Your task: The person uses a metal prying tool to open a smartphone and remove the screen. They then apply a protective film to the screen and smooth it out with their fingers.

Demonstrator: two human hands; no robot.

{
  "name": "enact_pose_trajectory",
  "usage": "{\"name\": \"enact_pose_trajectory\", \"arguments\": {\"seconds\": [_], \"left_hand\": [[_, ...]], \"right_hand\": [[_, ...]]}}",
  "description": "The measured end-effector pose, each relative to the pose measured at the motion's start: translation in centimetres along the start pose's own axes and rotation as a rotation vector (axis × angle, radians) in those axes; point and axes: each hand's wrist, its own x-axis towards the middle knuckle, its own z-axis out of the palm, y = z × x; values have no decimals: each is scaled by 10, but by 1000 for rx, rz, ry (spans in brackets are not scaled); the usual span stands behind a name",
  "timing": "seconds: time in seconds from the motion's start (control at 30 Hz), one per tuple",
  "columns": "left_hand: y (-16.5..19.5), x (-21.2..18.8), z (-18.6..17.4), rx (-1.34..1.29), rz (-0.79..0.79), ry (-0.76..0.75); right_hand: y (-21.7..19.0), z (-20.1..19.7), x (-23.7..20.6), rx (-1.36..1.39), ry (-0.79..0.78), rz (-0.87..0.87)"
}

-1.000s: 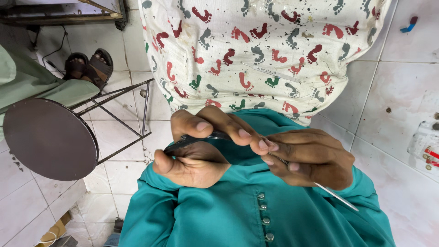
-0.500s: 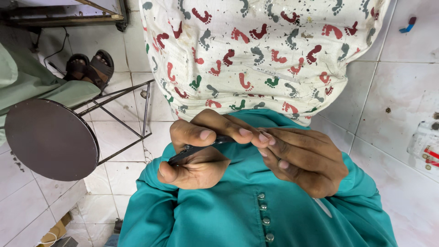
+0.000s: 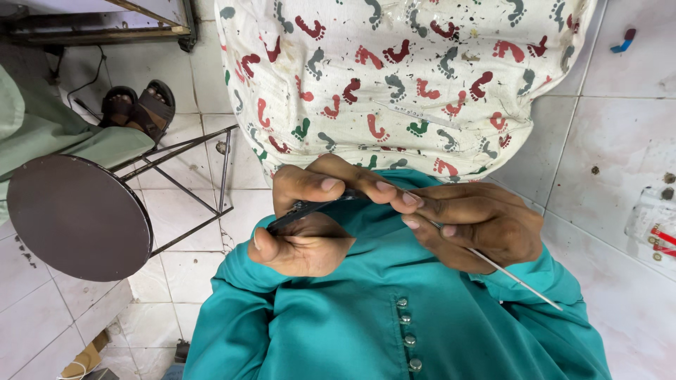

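Head view: teal garment [image 3: 394,309] on lap
Left hand [image 3: 303,232]: pinching slim dark tool [image 3: 310,208]
Right hand [image 3: 472,225]: closed around thin metal needle [image 3: 517,280]
Progress: mid-work, buttons [image 3: 405,320] already attached

Stool to my left: a round dark stool [image 3: 77,217] on a thin metal frame, standing on the floor.
Floor: pale tiles [image 3: 620,127], speckled.
Sandals: a dark pair [image 3: 137,107] beyond the stool.
Cloth ahead of me: white cloth [image 3: 401,77] printed with red, green and grey footprints.
My top: teal, with a row of buttons [image 3: 407,331].
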Motion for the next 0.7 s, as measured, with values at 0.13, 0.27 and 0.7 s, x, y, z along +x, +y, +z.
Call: {"name": "enact_pose_trajectory", "arguments": {"seconds": [0.13, 0.27, 0.7], "left_hand": [[9, -3, 1, 45, -92, 54], [0, 1, -1, -72, -81, 53], [26, 16, -37, -5, -281, 385]], "right_hand": [[1, -1, -2, 25, -20, 23], [14, 5, -4, 57, -21, -110], [70, 10, -4, 20, 32, 815]]}}
